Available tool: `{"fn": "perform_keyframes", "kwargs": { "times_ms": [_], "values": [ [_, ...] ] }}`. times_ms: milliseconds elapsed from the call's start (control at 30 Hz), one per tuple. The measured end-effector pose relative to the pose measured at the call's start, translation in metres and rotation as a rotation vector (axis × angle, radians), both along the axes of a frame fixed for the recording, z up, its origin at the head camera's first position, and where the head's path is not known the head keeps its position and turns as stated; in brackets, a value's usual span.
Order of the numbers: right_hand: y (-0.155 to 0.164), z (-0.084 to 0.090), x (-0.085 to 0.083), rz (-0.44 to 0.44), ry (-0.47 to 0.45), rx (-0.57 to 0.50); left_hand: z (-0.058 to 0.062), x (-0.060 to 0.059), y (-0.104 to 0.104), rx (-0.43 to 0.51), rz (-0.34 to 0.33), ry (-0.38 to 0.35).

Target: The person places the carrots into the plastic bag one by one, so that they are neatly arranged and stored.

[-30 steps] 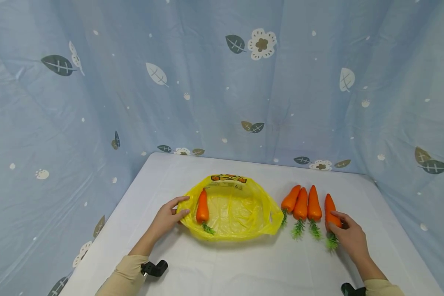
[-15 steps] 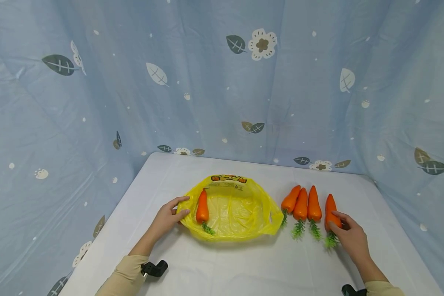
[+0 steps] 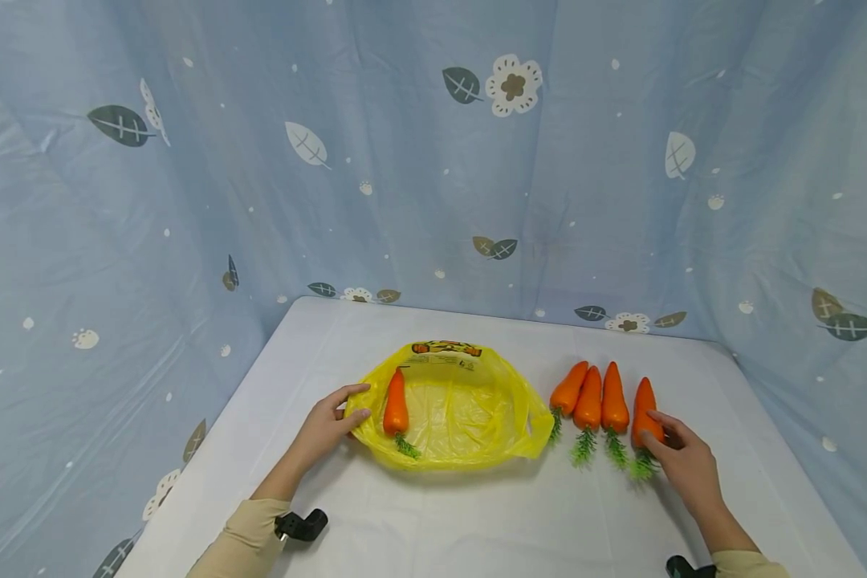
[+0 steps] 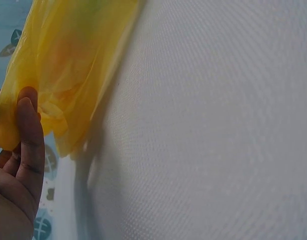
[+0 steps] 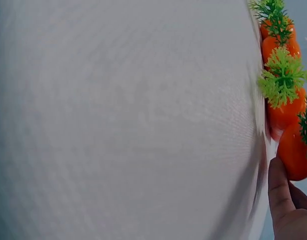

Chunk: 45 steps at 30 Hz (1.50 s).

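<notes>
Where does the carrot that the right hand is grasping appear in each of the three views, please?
Head: the rightmost carrot of the row right of the yellow bag, under the right hand.
Left wrist: not in it; only the bag and left hand show.
Right wrist: at the lower right edge, above the thumb.
Shared landmark: the white table, in all three views.

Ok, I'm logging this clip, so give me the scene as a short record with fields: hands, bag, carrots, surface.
left hand: grips the left rim of the bag
right hand: fingers curled round the rightmost carrot
bag: yellow plastic, lying open, one carrot inside at its left
row of carrots: three more on the table, right of the bag, green tops toward the person
table: white cloth
</notes>
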State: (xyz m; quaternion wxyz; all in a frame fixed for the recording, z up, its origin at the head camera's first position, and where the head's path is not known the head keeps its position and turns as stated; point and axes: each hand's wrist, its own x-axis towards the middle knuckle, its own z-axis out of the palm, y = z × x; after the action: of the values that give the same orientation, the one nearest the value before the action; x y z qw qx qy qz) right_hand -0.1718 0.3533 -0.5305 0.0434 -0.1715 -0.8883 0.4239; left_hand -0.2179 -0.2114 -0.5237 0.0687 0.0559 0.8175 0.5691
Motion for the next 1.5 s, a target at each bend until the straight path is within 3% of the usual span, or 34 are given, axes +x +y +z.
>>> {"fn": "perform_keyframes", "kwargs": {
  "times_ms": [767, 1500],
  "values": [
    [-0.005, 0.007, 0.002, -0.006, 0.02, -0.031, 0.001, -0.001, 0.001, 0.005, 0.003, -0.009],
    [-0.013, 0.012, 0.005, 0.095, 0.127, 0.0, 0.0, -0.001, 0.0, -0.01, -0.012, 0.027]
  ]
}}
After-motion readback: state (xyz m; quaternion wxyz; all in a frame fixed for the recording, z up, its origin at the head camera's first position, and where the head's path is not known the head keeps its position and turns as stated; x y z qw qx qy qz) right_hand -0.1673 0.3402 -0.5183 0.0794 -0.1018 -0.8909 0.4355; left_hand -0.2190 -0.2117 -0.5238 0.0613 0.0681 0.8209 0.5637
